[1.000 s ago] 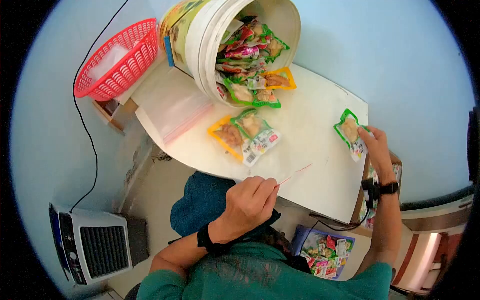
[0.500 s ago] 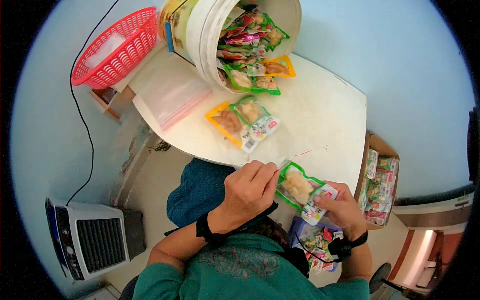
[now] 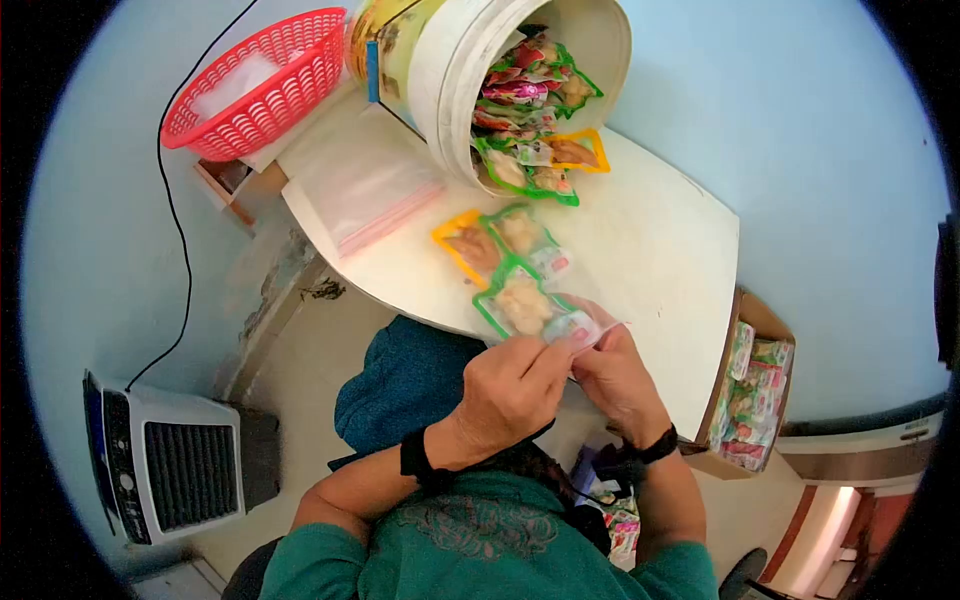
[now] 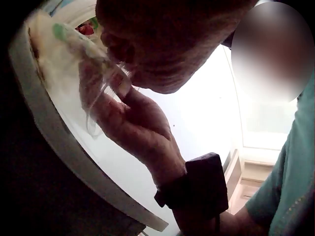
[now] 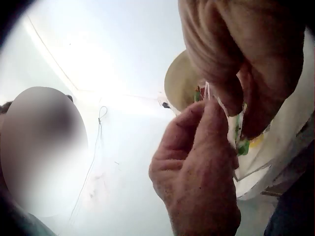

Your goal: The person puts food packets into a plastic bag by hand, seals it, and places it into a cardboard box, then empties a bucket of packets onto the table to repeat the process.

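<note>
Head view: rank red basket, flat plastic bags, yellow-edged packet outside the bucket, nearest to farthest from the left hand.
From the left hand:
1. Yellow-edged packet: on the table, just beyond it.
2. Flat plastic bags: table's left side.
3. Red basket: far left, past the bags.

The head view is bright around the fingers [image 3: 545, 368] and on the flat white table [image 3: 670, 270] beyond them, but bends into black corners far outside them. Both wrist views show dark, fuzzy fingers with white glare behind.
</note>
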`<state>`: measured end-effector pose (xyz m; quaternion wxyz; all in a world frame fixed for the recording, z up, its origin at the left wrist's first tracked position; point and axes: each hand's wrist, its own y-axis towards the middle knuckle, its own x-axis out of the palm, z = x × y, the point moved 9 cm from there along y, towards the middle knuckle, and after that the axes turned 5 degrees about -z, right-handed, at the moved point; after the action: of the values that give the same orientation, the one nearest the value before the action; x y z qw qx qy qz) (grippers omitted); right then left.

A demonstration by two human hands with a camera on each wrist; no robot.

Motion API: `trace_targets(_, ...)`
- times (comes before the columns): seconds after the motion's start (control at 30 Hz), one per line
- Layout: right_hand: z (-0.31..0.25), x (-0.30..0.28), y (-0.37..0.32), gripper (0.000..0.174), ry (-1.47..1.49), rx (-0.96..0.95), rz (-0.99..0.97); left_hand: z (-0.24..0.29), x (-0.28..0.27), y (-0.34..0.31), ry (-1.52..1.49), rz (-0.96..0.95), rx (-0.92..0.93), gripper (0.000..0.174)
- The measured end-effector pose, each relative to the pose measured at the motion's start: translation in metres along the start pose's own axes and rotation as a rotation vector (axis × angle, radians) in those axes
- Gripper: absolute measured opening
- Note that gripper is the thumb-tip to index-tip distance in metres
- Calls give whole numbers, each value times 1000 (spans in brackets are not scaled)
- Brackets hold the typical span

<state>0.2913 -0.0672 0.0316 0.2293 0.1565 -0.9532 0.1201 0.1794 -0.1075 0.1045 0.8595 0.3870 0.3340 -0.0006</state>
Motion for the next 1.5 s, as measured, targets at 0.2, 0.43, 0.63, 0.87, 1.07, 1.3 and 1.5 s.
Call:
trace_targets(0.2, 20, 20, 33, 42, 77, 10, -35, -4, -4, -6, -35, 67, 8, 21)
trace_targets(0.43, 61, 7, 71, 44, 49, -7, -27, -6, -6, -12, -28, 71, 29, 23)
trace_targets(0.63, 60, 7, 72, 25, -290, 105, 143, -8, -8, -10, -47, 106, 54, 26)
trace_targets(0.87, 55, 17, 77, 18, -395, 20, 93, -17, -8, -10, -19, 50, 14, 25)
trace_targets(1.07, 49, 33, 58, 18, -113, 3, -59, -29, -19, -1, -108, 116, -50, 19)
trace_targets(1.3, 55, 9, 55, 14, -352, -283, 68, -26, -13, -3, -124, 94, -52, 16)
trace_targets(1.5, 41, 13, 43, 12, -722, -284, 72, -32, -12, -5, -129, 65, -80, 16)
